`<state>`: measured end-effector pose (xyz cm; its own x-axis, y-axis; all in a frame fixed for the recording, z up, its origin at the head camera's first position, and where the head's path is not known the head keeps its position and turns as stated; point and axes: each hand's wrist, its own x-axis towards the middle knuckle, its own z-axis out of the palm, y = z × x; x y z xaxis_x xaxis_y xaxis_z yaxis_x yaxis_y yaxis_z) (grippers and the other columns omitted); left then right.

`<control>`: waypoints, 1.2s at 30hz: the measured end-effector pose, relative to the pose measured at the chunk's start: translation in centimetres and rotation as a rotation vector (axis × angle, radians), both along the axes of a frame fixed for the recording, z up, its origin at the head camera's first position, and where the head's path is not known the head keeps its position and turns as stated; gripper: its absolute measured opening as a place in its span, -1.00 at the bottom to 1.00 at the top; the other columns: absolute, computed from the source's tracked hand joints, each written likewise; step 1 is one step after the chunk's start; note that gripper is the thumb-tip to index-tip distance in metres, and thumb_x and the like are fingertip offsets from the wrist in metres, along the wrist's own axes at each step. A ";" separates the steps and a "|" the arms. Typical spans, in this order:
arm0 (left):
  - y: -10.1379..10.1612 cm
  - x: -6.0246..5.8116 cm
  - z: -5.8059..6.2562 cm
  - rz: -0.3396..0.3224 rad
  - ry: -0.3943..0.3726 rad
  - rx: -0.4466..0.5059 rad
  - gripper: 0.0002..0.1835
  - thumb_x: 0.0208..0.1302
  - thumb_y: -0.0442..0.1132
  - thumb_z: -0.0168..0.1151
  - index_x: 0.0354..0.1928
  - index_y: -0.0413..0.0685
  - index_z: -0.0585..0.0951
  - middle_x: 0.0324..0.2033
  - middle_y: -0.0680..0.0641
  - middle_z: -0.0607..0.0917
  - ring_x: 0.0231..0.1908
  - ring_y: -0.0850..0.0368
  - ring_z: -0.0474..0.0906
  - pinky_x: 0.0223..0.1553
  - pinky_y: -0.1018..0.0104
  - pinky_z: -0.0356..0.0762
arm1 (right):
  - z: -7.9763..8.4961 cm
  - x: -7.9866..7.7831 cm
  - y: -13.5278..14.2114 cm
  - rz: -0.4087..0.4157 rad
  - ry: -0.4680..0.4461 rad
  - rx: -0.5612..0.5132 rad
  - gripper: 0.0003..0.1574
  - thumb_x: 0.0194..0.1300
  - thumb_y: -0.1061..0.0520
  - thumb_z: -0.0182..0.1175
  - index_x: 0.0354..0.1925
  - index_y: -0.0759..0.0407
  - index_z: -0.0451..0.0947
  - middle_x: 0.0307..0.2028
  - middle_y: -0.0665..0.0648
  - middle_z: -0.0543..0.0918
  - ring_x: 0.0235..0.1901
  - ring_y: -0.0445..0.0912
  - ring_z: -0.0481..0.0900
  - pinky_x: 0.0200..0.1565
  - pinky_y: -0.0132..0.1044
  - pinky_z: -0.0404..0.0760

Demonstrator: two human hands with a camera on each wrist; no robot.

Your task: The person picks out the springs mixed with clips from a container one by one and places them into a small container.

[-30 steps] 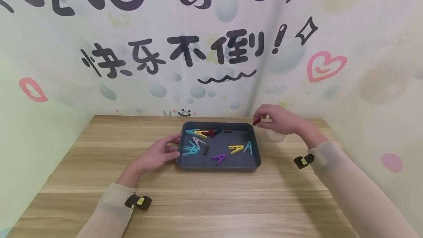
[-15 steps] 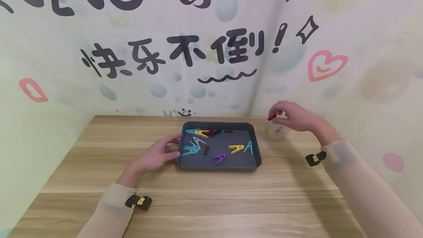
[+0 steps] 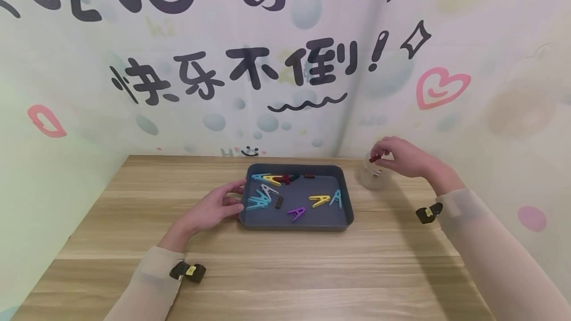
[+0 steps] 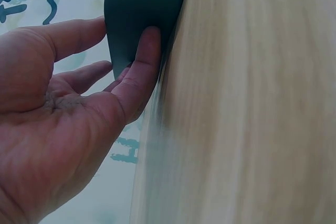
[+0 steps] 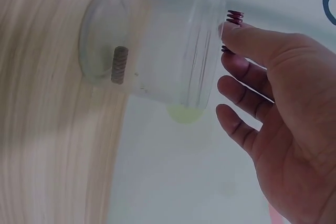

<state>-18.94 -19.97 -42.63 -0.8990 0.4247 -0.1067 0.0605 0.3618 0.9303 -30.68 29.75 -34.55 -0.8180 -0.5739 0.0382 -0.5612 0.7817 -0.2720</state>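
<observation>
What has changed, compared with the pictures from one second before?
The right hand moved right, from the far right corner of the tray to the mouth of the jar, still holding the red spring. Nothing was let go. The tray, its clips and the left hand at its left side stayed as they were.

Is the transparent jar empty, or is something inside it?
Not empty: in the right wrist view, a spring lies inside the transparent jar, visible through its wall near the base.
</observation>
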 end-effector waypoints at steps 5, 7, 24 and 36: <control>0.0 0.1 0.0 0.013 -0.005 -0.006 -0.28 0.33 -0.32 0.15 0.47 -0.03 0.10 0.30 -0.19 0.34 0.17 -0.14 0.46 0.07 0.21 0.58 | -0.2 -0.1 0.1 -0.017 0.004 0.011 -0.78 0.16 0.17 0.35 -0.18 -0.02 0.62 -0.26 -0.07 0.62 -0.19 -0.12 0.50 -0.05 -0.05 0.58; -0.1 0.0 0.0 0.012 -0.004 -0.004 -0.28 0.33 -0.31 0.15 0.47 -0.03 0.10 0.30 -0.19 0.34 0.17 -0.14 0.45 0.08 0.20 0.58 | -0.3 -0.1 0.1 -0.034 0.014 0.021 -0.75 0.14 0.16 0.36 -0.16 -0.02 0.62 -0.24 -0.05 0.61 -0.16 -0.10 0.49 -0.04 -0.06 0.57; 0.0 0.2 0.2 0.023 -0.012 -0.022 -0.28 0.33 -0.30 0.15 0.47 -0.01 0.10 0.30 -0.17 0.34 0.19 -0.13 0.45 0.09 0.19 0.57 | 0.9 0.8 -2.3 -0.007 0.089 0.013 -0.59 0.15 0.13 0.35 0.00 -0.02 0.56 -0.12 0.03 0.59 -0.07 -0.04 0.46 0.00 -0.08 0.52; 0.1 0.3 0.3 0.028 -0.004 -0.035 -0.28 0.34 -0.29 0.15 0.47 0.00 0.10 0.30 -0.17 0.34 0.19 -0.12 0.45 0.10 0.17 0.57 | 2.0 1.6 -6.6 0.082 0.057 -0.010 -0.61 0.19 0.05 0.33 0.00 -0.13 0.55 -0.15 -0.10 0.57 -0.07 -0.15 0.44 0.00 -0.15 0.53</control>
<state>-18.69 -19.92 -42.35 -0.9099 0.3957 -0.1244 0.0466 0.3956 0.9172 -29.10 23.17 -32.57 -0.7645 -0.6383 0.0900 -0.6382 0.7297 -0.2454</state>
